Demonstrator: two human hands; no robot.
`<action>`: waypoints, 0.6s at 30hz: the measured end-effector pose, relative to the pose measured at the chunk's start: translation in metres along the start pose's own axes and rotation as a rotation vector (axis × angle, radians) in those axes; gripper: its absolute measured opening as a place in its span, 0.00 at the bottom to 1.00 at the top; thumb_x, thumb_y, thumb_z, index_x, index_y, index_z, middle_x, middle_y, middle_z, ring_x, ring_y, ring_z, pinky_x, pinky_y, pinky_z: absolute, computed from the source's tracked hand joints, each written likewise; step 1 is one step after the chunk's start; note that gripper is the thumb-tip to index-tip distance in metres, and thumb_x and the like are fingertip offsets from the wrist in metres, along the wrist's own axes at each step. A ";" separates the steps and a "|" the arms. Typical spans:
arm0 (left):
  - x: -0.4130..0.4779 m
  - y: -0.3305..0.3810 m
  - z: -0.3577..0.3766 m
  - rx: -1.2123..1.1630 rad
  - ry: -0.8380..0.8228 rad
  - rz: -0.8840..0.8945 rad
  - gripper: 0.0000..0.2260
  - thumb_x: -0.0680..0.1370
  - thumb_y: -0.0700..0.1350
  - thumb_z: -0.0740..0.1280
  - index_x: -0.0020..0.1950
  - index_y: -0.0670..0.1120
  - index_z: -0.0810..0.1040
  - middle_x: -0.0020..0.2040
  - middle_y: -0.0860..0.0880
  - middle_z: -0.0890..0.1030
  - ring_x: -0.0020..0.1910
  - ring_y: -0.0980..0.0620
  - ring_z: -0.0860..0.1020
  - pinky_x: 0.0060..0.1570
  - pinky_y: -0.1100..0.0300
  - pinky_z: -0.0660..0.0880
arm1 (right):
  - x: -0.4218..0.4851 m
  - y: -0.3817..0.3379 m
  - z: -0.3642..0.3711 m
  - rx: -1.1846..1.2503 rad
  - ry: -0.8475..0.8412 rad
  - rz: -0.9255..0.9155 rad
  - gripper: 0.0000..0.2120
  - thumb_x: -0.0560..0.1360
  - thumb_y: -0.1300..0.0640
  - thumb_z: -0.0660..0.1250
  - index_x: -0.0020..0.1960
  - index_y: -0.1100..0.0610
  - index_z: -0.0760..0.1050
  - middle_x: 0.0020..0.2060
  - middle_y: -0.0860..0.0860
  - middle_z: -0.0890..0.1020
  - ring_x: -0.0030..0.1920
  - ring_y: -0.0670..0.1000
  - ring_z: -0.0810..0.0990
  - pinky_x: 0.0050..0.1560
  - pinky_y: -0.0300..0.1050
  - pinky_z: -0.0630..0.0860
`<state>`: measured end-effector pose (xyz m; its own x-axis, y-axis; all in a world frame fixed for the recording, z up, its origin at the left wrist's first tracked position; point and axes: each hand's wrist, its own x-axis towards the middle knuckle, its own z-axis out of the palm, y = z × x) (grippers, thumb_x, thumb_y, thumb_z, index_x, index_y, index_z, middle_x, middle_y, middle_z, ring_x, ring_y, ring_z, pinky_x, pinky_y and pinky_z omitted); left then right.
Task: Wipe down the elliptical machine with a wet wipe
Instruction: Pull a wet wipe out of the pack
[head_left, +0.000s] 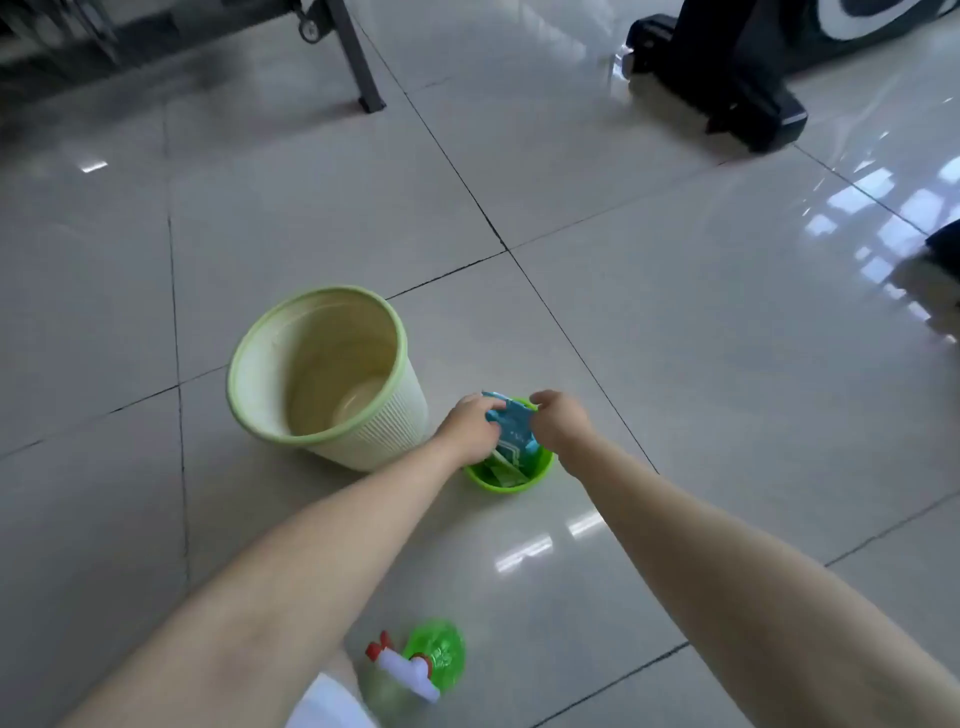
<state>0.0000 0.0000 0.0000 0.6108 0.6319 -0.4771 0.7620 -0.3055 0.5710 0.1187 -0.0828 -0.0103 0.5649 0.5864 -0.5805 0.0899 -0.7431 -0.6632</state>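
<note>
A blue wet-wipe packet (511, 428) stands in a small green bowl (540, 470) on the tiled floor. My left hand (467, 428) grips the packet's left side. At the packet's top right edge, the curled fingers of my right hand (561, 418) pinch it. More packets lie in the bowl under the blue one. The black base of the elliptical machine (727, 78) stands at the far right of the floor, well away from both hands.
A cream wastebasket with a green rim (322, 374) stands just left of the bowl, empty inside. A green spray bottle with a white and red trigger (415, 665) is near my body. A grey metal frame leg (358, 57) rises at the far left.
</note>
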 end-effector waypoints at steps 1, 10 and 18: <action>0.001 -0.003 0.000 -0.001 -0.002 0.026 0.20 0.80 0.34 0.61 0.73 0.41 0.74 0.73 0.43 0.72 0.72 0.46 0.70 0.59 0.74 0.59 | 0.002 -0.001 0.002 -0.046 -0.012 -0.007 0.26 0.78 0.69 0.61 0.75 0.58 0.70 0.66 0.59 0.78 0.62 0.60 0.79 0.51 0.46 0.76; -0.016 -0.027 -0.010 0.007 -0.062 0.009 0.24 0.82 0.37 0.62 0.79 0.46 0.67 0.77 0.45 0.67 0.73 0.47 0.69 0.73 0.59 0.63 | 0.001 0.006 0.031 -0.248 0.065 -0.105 0.26 0.76 0.68 0.64 0.73 0.59 0.70 0.66 0.58 0.69 0.59 0.61 0.78 0.63 0.49 0.74; -0.028 -0.044 -0.012 -0.062 -0.065 0.007 0.24 0.82 0.38 0.62 0.79 0.49 0.67 0.75 0.44 0.69 0.71 0.48 0.71 0.62 0.66 0.63 | -0.003 0.008 0.036 -0.251 0.139 -0.099 0.20 0.74 0.71 0.63 0.63 0.61 0.80 0.63 0.59 0.76 0.59 0.61 0.78 0.57 0.49 0.75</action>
<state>-0.0537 0.0043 -0.0033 0.6304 0.5816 -0.5142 0.7442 -0.2640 0.6136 0.0887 -0.0788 -0.0309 0.6489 0.6228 -0.4370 0.3402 -0.7513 -0.5656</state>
